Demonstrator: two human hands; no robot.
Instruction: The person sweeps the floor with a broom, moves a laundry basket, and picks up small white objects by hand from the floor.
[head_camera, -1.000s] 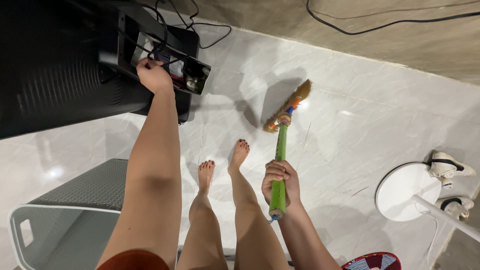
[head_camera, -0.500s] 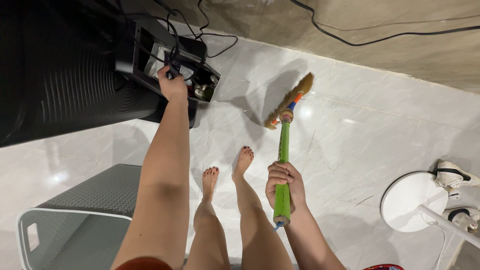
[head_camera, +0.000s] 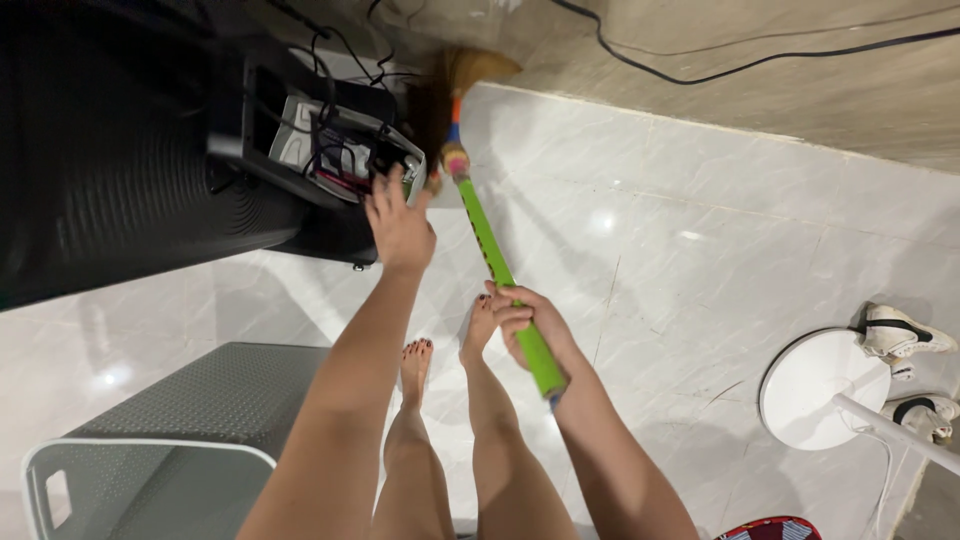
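Observation:
My right hand (head_camera: 527, 322) grips the green handle of a broom (head_camera: 497, 260). The handle slants up and left, and its straw head (head_camera: 462, 78) lies at the wall base beside a black stand. My left hand (head_camera: 398, 224) is open with fingers spread, touching the corner of the black tray (head_camera: 330, 150) on that stand, which holds cables and small items. My bare feet (head_camera: 445, 340) stand on the white marble floor just below the hands.
A large black ribbed unit (head_camera: 110, 150) fills the upper left. A grey plastic basket (head_camera: 150, 440) stands at the lower left. A white round fan base (head_camera: 822, 388) and white shoes (head_camera: 900, 335) sit at the right. Black cables (head_camera: 750, 60) run across the beige wall.
The broom head swung left from the open floor to the wall base beside the black stand. My left hand let go of the tray's cables and opened at its corner.

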